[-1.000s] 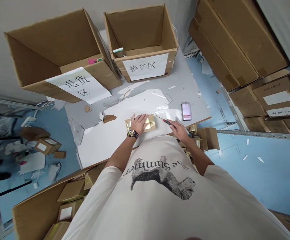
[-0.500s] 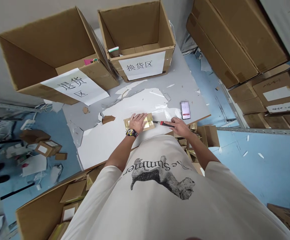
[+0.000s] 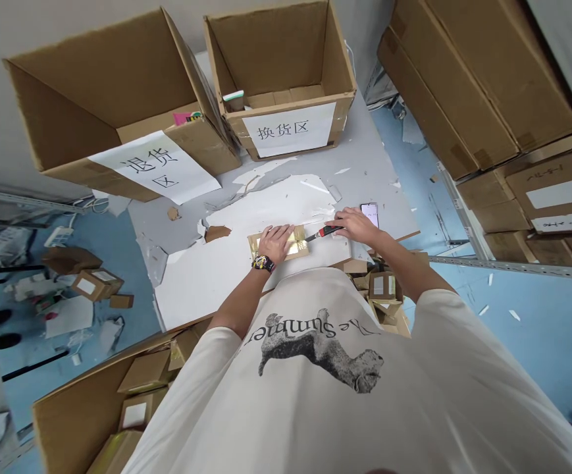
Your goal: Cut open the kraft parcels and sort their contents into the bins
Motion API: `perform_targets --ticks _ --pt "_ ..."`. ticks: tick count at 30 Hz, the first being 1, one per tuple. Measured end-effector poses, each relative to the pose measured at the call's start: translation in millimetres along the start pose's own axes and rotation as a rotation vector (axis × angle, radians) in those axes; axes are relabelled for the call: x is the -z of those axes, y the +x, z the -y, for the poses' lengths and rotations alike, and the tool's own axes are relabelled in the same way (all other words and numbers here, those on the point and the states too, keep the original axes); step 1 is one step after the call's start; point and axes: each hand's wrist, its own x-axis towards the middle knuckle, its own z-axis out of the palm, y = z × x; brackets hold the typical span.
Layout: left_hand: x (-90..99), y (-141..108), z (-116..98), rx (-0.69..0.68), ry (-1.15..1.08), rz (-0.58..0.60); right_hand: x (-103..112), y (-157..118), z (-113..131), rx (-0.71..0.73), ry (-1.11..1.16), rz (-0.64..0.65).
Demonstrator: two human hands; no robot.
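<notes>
Tabletop [image 3: 367, 178] carries a small parcel [image 3: 299, 249] by its near edge, apparently closed; cutting looks barely begun, with gold tape [image 3: 297, 236] left on top. The parcel's long axis runs left to right. Left hand [image 3: 275, 242] lies across it, fingers extended, unclenched; right hand [image 3: 357, 225] has its grip closed around a red-and-black cutter [image 3: 326, 231], blade [image 3: 312, 237] aimed left at the parcel's right end.

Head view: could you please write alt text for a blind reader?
A person's left hand lies on a small taped box on a table; the right hand holds a red-and-black cutter at its right end. Two open cartons stand beyond.
</notes>
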Motion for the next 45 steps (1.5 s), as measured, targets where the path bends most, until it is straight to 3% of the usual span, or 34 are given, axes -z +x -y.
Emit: perform_targets --ticks 11,14,19,23,32,36,40,43,45 --pt "-2.9 3 3 -0.006 -0.022 0.017 -4 8 7 -0.076 -0.003 -0.004" --pt "-2.9 2 2 0.006 -0.021 0.019 0 13 0 -0.094 -0.012 -0.017" --pt "-4.6 -5 -2 -0.013 -0.022 0.031 18 18 -21 -0.182 -0.047 -0.164" --pt "-5.9 -3 0 -0.004 -0.026 -0.002 21 13 -22 -0.13 -0.039 -0.127" --pt "2.2 22 7 0.016 -0.03 -0.031 -27 -14 4 -0.287 0.177 -0.197" --pt "6.7 26 9 -0.008 -0.006 0.035 -46 -21 20 -0.389 0.386 -0.333" --pt "5.0 10 7 -0.038 -0.022 0.047 -61 -16 44 -0.529 0.67 -0.491" --pt "0.3 0 -4 -0.019 -0.172 -0.001 -70 -1 68 -0.6 0.87 -0.539" --pt "-4.9 -2 -17 0.007 -0.394 -0.055 -73 11 89 -0.598 0.973 -0.567"
